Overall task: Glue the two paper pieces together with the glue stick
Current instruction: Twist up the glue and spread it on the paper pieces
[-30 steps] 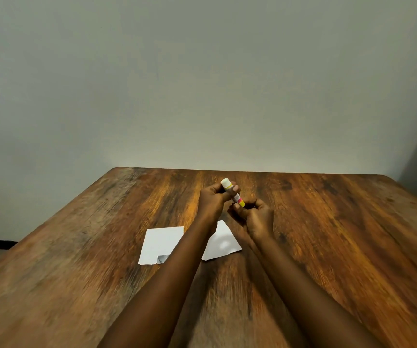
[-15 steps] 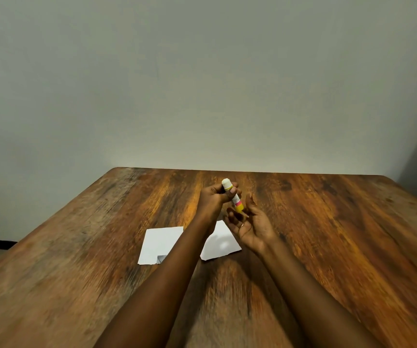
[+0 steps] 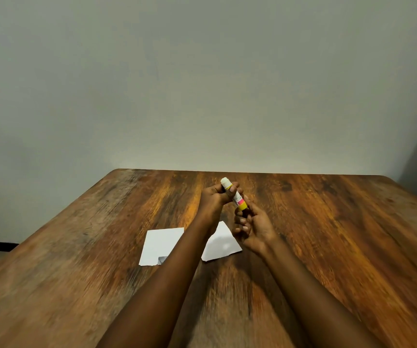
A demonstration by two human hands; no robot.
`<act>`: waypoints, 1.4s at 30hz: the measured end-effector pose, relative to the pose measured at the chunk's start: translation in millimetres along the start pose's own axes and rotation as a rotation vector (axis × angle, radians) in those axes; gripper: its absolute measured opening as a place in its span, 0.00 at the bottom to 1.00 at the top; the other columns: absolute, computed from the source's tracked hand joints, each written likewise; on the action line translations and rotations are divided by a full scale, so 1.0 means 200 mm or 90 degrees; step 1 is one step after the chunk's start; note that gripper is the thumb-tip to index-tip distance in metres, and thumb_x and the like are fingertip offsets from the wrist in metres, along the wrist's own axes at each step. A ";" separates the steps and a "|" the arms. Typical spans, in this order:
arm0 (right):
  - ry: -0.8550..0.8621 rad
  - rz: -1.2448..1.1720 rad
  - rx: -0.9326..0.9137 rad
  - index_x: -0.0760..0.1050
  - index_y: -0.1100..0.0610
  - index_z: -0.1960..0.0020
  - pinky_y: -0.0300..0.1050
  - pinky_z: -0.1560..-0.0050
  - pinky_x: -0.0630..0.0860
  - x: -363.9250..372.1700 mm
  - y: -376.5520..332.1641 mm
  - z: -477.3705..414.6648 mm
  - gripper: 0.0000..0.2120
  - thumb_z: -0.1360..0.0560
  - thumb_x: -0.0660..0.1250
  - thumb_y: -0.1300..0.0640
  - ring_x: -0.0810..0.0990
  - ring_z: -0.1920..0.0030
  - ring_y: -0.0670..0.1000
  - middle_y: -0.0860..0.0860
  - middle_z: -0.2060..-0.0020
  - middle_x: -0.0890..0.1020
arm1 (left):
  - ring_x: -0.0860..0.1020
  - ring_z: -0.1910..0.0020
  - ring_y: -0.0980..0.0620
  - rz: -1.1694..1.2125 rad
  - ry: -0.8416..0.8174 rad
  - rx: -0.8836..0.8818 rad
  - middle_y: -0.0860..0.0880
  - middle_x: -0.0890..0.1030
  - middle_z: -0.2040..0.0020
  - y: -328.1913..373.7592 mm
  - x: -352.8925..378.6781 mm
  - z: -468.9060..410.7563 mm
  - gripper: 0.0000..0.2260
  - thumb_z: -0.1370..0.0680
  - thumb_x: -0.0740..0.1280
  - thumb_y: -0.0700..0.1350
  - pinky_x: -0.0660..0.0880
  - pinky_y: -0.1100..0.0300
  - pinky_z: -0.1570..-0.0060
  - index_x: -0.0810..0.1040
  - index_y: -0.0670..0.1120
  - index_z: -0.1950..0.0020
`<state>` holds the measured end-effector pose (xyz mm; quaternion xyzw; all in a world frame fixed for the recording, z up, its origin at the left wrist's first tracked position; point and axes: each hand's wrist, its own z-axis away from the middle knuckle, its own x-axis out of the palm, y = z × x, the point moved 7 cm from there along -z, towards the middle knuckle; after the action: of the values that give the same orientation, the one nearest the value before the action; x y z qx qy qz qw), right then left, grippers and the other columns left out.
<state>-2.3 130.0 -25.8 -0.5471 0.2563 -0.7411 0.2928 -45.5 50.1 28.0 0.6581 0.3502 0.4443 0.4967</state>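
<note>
The glue stick is white with a pink band and a yellow base, and it tilts up to the left above the table. My left hand grips its upper part, with the white tip poking out above my fingers. My right hand is just below, fingers curled, its fingertips at the yellow base. Two white paper pieces lie flat under my forearms: one paper piece on the left, the other paper piece on the right, both partly hidden by my left arm.
The wooden table stretches wide on both sides of the papers. Its far edge meets a plain grey wall. A strip of floor shows past the table's left edge.
My right hand opened away from the glue stick's base half a second ago, and has now curled back with its fingertips at the yellow end. My left hand kept its grip.
</note>
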 end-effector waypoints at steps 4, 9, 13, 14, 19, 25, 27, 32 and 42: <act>-0.014 -0.078 -0.077 0.76 0.64 0.49 0.42 0.65 0.82 0.00 -0.02 -0.01 0.12 0.24 0.65 0.55 0.79 0.68 0.49 0.57 0.66 0.79 | 0.80 0.52 0.52 -0.005 0.011 0.002 0.48 0.81 0.53 0.01 -0.02 -0.02 0.13 0.22 0.63 0.35 0.78 0.64 0.53 0.76 0.33 0.38; 0.003 -0.040 -0.130 0.73 0.66 0.49 0.38 0.68 0.79 0.01 -0.05 -0.01 0.06 0.21 0.58 0.67 0.76 0.72 0.46 0.57 0.66 0.75 | 0.80 0.51 0.51 -0.013 0.015 0.008 0.47 0.82 0.53 0.01 -0.03 -0.02 0.12 0.22 0.64 0.36 0.77 0.58 0.47 0.78 0.35 0.41; 0.048 0.021 -0.072 0.73 0.62 0.60 0.34 0.80 0.66 -0.01 -0.03 -0.01 0.16 0.20 0.55 0.53 0.64 0.82 0.44 0.51 0.78 0.70 | 0.81 0.53 0.56 -0.015 0.001 0.015 0.46 0.81 0.50 0.01 -0.01 -0.01 0.12 0.22 0.64 0.35 0.79 0.68 0.57 0.77 0.34 0.40; 0.044 0.023 -0.045 0.71 0.60 0.65 0.33 0.82 0.62 0.00 -0.02 -0.01 0.20 0.20 0.55 0.50 0.61 0.84 0.43 0.49 0.81 0.68 | 0.82 0.56 0.59 -0.018 -0.007 0.013 0.45 0.81 0.50 0.01 -0.01 -0.01 0.12 0.22 0.63 0.35 0.78 0.71 0.60 0.76 0.33 0.40; 0.020 0.002 -0.024 0.74 0.60 0.62 0.33 0.80 0.67 0.01 0.00 0.00 0.21 0.23 0.60 0.43 0.67 0.82 0.43 0.50 0.78 0.72 | 0.81 0.51 0.51 -0.005 -0.013 0.002 0.47 0.82 0.52 0.00 0.00 -0.01 0.12 0.21 0.62 0.37 0.77 0.56 0.46 0.76 0.34 0.40; 0.001 -0.108 -0.124 0.75 0.64 0.52 0.39 0.68 0.81 0.01 -0.05 0.00 0.05 0.22 0.60 0.65 0.82 0.70 0.47 0.58 0.64 0.79 | 0.80 0.53 0.52 -0.007 0.014 0.024 0.47 0.82 0.54 0.03 -0.02 0.00 0.06 0.22 0.64 0.37 0.76 0.58 0.47 0.79 0.39 0.48; 0.011 -0.104 -0.125 0.74 0.64 0.53 0.38 0.70 0.80 0.01 -0.05 0.00 0.07 0.22 0.58 0.67 0.81 0.73 0.47 0.57 0.66 0.79 | 0.80 0.54 0.50 -0.008 0.028 0.023 0.47 0.83 0.54 0.02 -0.02 0.01 0.03 0.23 0.66 0.38 0.77 0.57 0.51 0.78 0.42 0.50; 0.052 -0.043 -0.124 0.74 0.63 0.52 0.36 0.74 0.76 -0.01 -0.04 -0.02 0.10 0.19 0.56 0.61 0.75 0.74 0.46 0.56 0.67 0.74 | 0.79 0.51 0.50 -0.034 0.023 0.017 0.47 0.83 0.54 0.02 0.00 0.01 0.06 0.24 0.67 0.37 0.75 0.56 0.48 0.80 0.47 0.57; 0.059 0.005 -0.066 0.76 0.61 0.57 0.37 0.73 0.77 -0.05 0.00 -0.01 0.19 0.22 0.60 0.45 0.76 0.71 0.47 0.55 0.69 0.78 | 0.77 0.48 0.50 -0.051 0.057 -0.003 0.45 0.81 0.48 0.01 -0.03 0.01 0.13 0.26 0.70 0.38 0.71 0.62 0.54 0.80 0.38 0.42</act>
<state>-1.8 137.3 -32.3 -0.5257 0.3096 -0.7502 0.2548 -46.0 44.4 29.2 0.6220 0.3970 0.4541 0.4993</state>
